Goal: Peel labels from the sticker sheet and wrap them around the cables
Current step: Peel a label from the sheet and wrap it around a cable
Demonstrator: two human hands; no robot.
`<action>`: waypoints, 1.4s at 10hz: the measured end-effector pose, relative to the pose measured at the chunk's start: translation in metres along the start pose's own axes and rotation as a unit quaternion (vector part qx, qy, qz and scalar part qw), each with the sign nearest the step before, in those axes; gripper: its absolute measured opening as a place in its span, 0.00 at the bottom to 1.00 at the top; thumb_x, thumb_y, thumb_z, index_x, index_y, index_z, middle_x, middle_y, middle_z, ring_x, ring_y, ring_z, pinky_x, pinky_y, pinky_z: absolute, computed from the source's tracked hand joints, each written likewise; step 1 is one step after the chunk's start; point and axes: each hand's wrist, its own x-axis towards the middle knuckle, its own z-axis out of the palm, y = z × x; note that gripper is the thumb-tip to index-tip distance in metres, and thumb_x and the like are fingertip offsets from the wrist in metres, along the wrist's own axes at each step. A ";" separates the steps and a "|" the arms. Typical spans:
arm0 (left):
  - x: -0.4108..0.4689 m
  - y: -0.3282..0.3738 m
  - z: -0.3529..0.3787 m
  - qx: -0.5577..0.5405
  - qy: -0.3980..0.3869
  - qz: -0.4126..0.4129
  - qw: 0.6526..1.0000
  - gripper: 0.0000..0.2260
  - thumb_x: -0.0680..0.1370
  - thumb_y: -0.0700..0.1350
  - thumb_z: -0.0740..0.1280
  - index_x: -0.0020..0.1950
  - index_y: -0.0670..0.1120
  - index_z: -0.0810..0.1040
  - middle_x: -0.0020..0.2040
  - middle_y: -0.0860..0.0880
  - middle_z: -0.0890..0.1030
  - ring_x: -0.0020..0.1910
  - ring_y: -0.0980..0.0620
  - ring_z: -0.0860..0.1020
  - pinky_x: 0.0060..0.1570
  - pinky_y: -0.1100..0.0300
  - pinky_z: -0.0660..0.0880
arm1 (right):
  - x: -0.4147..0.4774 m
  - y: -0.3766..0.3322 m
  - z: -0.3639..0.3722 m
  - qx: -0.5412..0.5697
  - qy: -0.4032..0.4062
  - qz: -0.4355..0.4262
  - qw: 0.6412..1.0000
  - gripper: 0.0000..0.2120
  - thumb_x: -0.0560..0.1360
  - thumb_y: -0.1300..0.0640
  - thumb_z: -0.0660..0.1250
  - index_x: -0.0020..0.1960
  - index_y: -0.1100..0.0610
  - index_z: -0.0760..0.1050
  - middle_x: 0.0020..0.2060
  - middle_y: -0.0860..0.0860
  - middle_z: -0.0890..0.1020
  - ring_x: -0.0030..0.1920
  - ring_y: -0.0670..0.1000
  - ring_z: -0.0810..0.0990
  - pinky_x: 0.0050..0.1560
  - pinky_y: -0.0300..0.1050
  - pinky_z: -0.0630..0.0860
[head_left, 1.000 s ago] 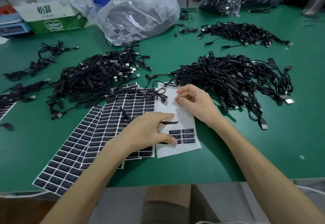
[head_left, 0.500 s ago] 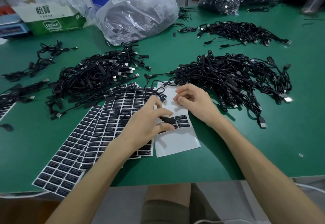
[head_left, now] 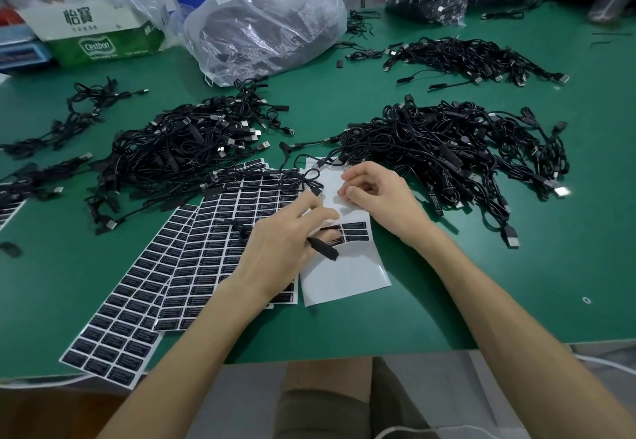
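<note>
Fingers (head_left: 318,213) of L hand (head_left: 278,246) pinch black label (head_left: 323,249); box (head_left: 103,30) reads "Cestbon".

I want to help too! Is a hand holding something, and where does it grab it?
The left hand pinches a peeled black label by one end. The right hand holds nothing.

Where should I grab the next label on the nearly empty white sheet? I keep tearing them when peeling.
Take a label by a short end, at an outer corner, coming from the sheet's bare right side. The labels are flat, narrow strips lying crosswise, so lifting a corner and peeling along the length probably strains them least. The right hand rests on the sheet above them, steadying it; the left hand already pinches a peeled label.
</note>
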 end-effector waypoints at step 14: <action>0.000 0.004 0.007 -0.008 0.130 0.068 0.989 0.03 0.80 0.40 0.74 0.47 0.44 0.84 0.49 0.53 0.84 0.39 0.52 0.83 0.26 0.54 0.76 | 0.002 0.003 0.001 0.028 -0.002 0.014 1.000 0.07 0.80 0.68 0.65 0.57 0.64 0.78 0.46 0.55 0.88 0.48 0.56 0.85 0.55 0.48 0.82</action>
